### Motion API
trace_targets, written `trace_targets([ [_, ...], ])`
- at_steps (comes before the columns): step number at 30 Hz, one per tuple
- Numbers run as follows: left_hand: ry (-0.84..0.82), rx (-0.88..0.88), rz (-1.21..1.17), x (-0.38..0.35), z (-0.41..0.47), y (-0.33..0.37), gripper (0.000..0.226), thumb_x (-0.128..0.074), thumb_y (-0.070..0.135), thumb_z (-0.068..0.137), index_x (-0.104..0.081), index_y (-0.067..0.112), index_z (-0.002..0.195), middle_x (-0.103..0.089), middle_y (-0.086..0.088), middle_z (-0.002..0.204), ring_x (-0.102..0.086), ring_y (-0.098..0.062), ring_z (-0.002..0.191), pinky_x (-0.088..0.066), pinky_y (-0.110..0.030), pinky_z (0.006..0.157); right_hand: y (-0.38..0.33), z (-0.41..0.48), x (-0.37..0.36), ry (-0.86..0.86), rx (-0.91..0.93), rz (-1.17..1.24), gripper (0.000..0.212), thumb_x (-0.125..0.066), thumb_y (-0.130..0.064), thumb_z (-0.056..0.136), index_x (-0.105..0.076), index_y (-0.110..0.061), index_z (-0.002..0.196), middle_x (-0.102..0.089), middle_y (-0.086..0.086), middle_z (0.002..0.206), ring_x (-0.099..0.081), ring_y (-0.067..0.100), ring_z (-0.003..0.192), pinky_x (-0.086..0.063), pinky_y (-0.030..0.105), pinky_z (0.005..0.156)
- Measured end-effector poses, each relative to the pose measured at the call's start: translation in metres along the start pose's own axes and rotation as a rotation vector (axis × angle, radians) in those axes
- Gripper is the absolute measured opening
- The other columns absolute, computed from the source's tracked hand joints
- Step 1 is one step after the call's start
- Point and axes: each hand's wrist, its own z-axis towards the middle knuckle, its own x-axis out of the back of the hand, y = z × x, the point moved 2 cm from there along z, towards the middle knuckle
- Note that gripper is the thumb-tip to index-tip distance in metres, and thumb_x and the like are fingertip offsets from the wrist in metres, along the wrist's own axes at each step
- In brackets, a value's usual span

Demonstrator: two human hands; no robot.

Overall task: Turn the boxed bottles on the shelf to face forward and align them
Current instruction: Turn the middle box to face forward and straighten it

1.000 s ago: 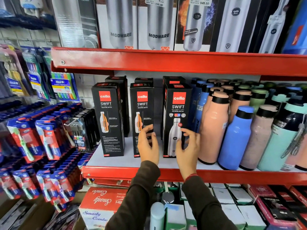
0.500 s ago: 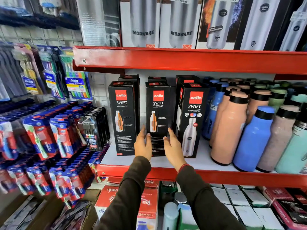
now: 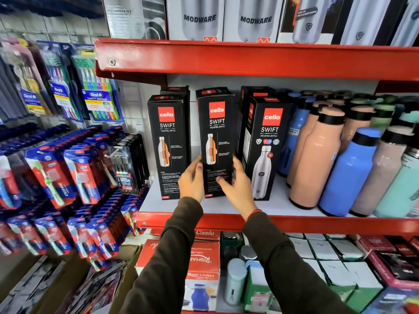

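Observation:
Three black boxed bottles stand in the front row on the white shelf [image 3: 278,206]. The left box [image 3: 167,143] and the middle box [image 3: 216,137] show an orange bottle picture; the right box [image 3: 266,146] shows a white bottle and is turned slightly, its left side visible. My left hand [image 3: 191,180] grips the middle box's lower left edge. My right hand [image 3: 235,182] grips its lower right edge, thumb across the front. More black boxes stand behind each front one, mostly hidden.
Loose bottles in peach [image 3: 317,155], blue [image 3: 349,171] and mint crowd the shelf's right half. A red shelf lip [image 3: 249,60] hangs overhead. Hanging toothbrush packs [image 3: 68,168] fill the left. Boxes [image 3: 201,264] sit on the lower shelf.
My right hand left the right box and both hands closed on the middle box. The camera has moved closer and to the left.

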Motion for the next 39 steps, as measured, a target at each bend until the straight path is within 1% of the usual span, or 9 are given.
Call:
trace_targets([
  [2,0.018,0.046,-0.11,0.0,-0.002,0.002,0.035,-0.042,0.047,0.09,-0.068,0.04,0.112,-0.07,0.002,0.118,-0.064,-0.011,0.113,-0.051,-0.044,0.101,-0.005,0.0,0.0,0.031,0.031,-0.033,0.083,-0.076,-0.018,0.078,-0.029,-0.027,0.147,-0.057,-0.009,0.132,-0.055,0.007,0.124,-0.046,0.033,0.108],
  [8,0.112,0.02,-0.186,-0.001,-0.011,0.021,0.049,-0.033,0.056,0.095,-0.074,0.032,0.106,-0.072,0.012,0.105,-0.067,-0.011,0.105,-0.055,-0.046,0.094,-0.018,-0.001,-0.002,0.146,0.074,-0.111,0.108,-0.086,-0.049,0.061,-0.026,-0.019,0.145,-0.05,-0.001,0.141,-0.047,0.013,0.133,-0.042,0.036,0.111],
  [12,0.124,-0.003,-0.183,-0.001,-0.012,0.023,0.048,-0.036,0.048,0.098,-0.076,0.023,0.104,-0.072,0.013,0.098,-0.069,-0.015,0.101,-0.055,-0.046,0.093,-0.026,-0.002,-0.001,0.243,0.062,-0.089,0.101,-0.089,-0.041,0.061,-0.031,-0.019,0.141,-0.055,-0.002,0.133,-0.052,0.012,0.125,-0.043,0.021,0.1],
  [19,0.024,-0.226,0.147,0.004,0.0,0.01,0.039,-0.045,0.023,0.1,-0.051,0.012,0.137,-0.054,-0.008,0.141,-0.049,-0.017,0.131,-0.036,-0.024,0.108,-0.028,-0.002,0.008,0.163,0.05,0.018,0.088,-0.086,-0.033,0.058,-0.038,-0.03,0.132,-0.061,-0.01,0.123,-0.059,0.007,0.116,-0.051,0.036,0.102],
  [22,-0.088,-0.192,0.183,0.008,0.008,0.007,0.045,-0.041,0.022,0.101,-0.039,0.012,0.145,-0.05,-0.009,0.145,-0.046,-0.019,0.135,-0.034,-0.027,0.112,-0.03,0.0,0.012,0.067,0.056,0.016,0.09,-0.085,-0.033,0.063,-0.035,-0.034,0.138,-0.056,-0.015,0.131,-0.054,0.003,0.122,-0.047,0.035,0.107],
  [26,-0.173,-0.21,0.204,0.015,0.013,0.004,0.041,-0.038,0.022,0.102,-0.038,0.014,0.141,-0.058,-0.002,0.131,-0.055,-0.016,0.119,-0.041,-0.008,0.094,-0.033,0.001,0.015,-0.057,0.069,-0.009,0.103,-0.076,-0.022,0.077,-0.008,-0.028,0.155,-0.034,-0.015,0.154,-0.033,0.001,0.141,-0.031,0.032,0.119],
  [29,-0.17,-0.218,0.178,0.017,0.011,0.001,0.037,-0.042,0.02,0.1,-0.04,0.013,0.137,-0.059,0.003,0.123,-0.058,-0.011,0.11,-0.039,0.004,0.081,-0.033,0.002,0.015,-0.113,0.107,-0.106,0.089,-0.064,-0.018,0.091,-0.003,-0.023,0.156,-0.018,-0.004,0.163,-0.018,0.006,0.149,-0.02,0.033,0.123],
  [34,-0.111,-0.201,0.167,0.013,0.005,-0.009,0.036,-0.048,0.017,0.098,-0.04,0.013,0.133,-0.061,-0.001,0.126,-0.061,-0.013,0.11,-0.044,-0.002,0.082,-0.032,0.004,0.012,-0.141,0.135,-0.223,0.076,-0.051,-0.01,0.096,-0.006,-0.024,0.156,-0.018,-0.001,0.164,-0.018,0.012,0.15,-0.02,0.035,0.124],
  [39,-0.081,-0.184,0.207,0.006,0.004,-0.014,0.036,-0.05,0.016,0.097,-0.04,0.012,0.132,-0.058,-0.002,0.128,-0.06,-0.015,0.111,-0.044,-0.018,0.093,-0.024,0.005,0.007,-0.047,0.099,-0.262,0.076,-0.052,-0.004,0.093,-0.014,-0.026,0.155,-0.045,0.005,0.151,-0.051,0.025,0.131,-0.043,0.043,0.11],
])
